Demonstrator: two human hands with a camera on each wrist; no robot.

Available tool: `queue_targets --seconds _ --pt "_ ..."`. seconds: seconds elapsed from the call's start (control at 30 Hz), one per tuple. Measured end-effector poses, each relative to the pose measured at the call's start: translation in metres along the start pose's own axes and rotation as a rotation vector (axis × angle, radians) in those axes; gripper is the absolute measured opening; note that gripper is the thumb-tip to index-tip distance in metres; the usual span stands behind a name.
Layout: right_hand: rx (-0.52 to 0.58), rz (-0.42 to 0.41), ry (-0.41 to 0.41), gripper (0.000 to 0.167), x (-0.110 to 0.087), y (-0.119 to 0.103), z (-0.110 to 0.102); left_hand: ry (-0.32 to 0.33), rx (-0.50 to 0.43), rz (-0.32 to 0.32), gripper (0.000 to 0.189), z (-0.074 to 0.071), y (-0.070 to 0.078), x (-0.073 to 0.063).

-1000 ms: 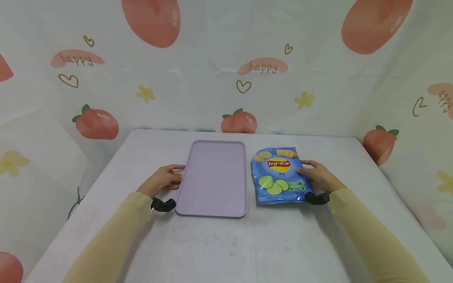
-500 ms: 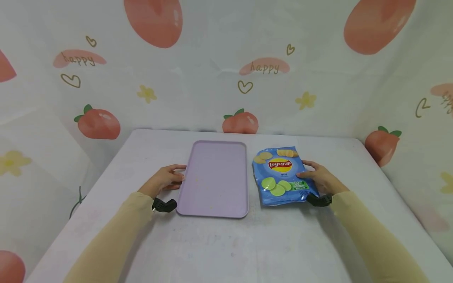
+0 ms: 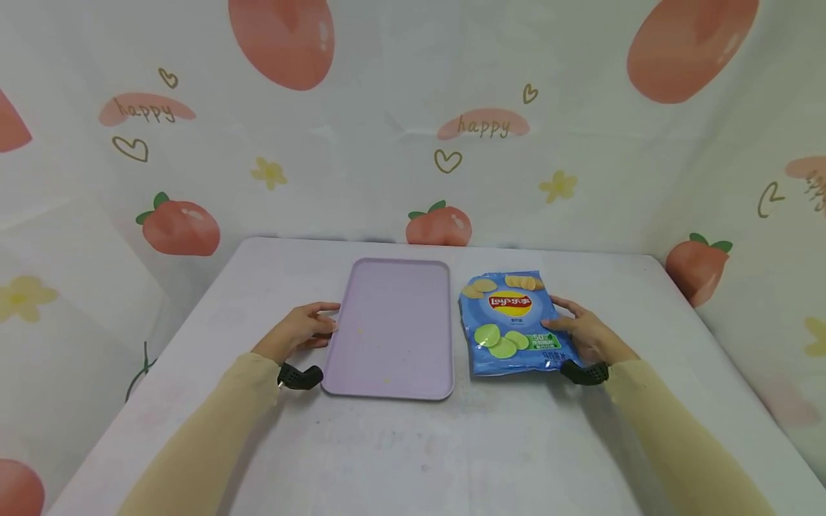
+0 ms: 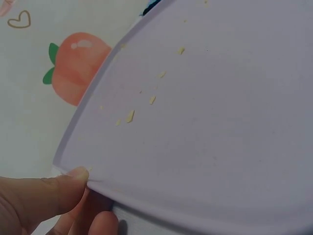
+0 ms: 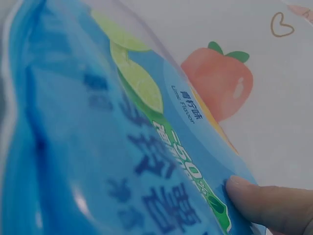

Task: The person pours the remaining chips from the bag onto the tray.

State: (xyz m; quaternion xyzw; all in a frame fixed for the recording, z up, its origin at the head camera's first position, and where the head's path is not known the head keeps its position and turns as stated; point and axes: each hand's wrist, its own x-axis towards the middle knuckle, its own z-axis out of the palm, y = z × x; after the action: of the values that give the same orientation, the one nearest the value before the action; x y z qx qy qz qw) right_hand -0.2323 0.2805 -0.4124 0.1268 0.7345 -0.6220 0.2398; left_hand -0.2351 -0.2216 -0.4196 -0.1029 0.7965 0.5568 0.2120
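A pale purple rectangular tray (image 3: 393,330) lies on the white table, with small yellow crumbs (image 4: 130,116) scattered over it. At its left edge my left hand (image 3: 295,332) pinches the rim; in the left wrist view the thumb (image 4: 73,186) presses the top of the rim and the other fingers are curled below. To the right of the tray is a blue Lay's lime-flavour chip bag (image 3: 510,315), front side up. My right hand (image 3: 590,333) holds the bag's right edge, the thumb (image 5: 264,198) on its front and the fingers partly hidden behind it.
The white table (image 3: 387,459) meets a fabric backdrop (image 3: 361,186) printed with peaches, hearts and flowers along its far edge. A thin dark cord (image 3: 138,373) hangs by the table's left edge. A narrow strip of table separates tray and bag.
The bag's near end tips slightly toward the right and then partly back, while the right hand stays on its edge. My left hand and the tray look unmoved apart from slight camera shift.
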Motion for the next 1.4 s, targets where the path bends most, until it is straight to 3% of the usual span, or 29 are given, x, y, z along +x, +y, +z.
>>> queue_targets --seconds 0.43,1.4 --pt "0.079 -0.032 -0.039 0.086 -0.006 0.002 0.004 0.002 -0.003 -0.006 0.062 0.000 0.000 0.000" --pt "0.112 -0.092 -0.035 0.091 -0.020 -0.007 0.004 0.017 0.004 -0.011 0.061 0.000 -0.002 0.001"
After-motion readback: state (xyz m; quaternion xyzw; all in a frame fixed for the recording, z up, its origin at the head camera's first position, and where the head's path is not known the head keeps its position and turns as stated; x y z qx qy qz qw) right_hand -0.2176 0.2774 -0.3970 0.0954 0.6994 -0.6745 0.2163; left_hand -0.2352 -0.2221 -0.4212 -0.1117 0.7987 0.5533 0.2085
